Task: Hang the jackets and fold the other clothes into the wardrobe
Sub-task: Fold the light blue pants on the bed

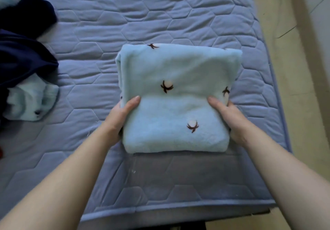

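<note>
Now we hold the folded fleece [175, 103] between both hands over the near end of the bed [160, 15]. Our left hand [121, 117] grips its left edge and our right hand [230, 120] its right edge, thumbs on top and the other fingers hidden underneath. At the bed's left edge lie navy clothes [23, 56] and a pale-blue piece [32, 101].

Folded pale-blue fleece garment [175, 97] held above the bed
</note>
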The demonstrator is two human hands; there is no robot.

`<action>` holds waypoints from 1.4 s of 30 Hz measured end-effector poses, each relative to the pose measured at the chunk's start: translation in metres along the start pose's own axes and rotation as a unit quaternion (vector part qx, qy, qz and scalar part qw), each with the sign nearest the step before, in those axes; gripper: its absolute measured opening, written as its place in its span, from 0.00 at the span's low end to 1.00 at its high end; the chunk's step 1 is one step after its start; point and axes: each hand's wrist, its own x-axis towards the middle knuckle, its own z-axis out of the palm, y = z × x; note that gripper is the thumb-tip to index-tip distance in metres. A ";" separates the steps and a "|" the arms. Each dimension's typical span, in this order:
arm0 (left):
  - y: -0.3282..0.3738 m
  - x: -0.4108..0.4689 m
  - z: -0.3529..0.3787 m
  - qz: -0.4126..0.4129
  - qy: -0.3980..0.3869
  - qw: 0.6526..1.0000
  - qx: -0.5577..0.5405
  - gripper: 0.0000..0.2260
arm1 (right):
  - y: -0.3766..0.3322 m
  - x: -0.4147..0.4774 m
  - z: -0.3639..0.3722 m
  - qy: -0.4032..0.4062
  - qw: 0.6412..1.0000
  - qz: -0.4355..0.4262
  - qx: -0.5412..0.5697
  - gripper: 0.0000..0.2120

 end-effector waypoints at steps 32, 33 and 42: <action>-0.007 -0.741 0.085 0.142 0.346 0.755 -0.539 0.22 | -0.166 -0.562 0.071 -0.542 0.789 0.116 -0.265 0.28; -0.025 -0.762 0.096 0.156 0.360 0.725 -0.565 0.22 | -0.154 -0.582 0.079 -0.554 0.771 0.118 -0.291 0.27; -0.209 -0.931 0.252 0.240 0.553 0.423 -0.677 0.25 | 0.026 -0.776 0.068 -0.666 0.523 0.162 -0.506 0.17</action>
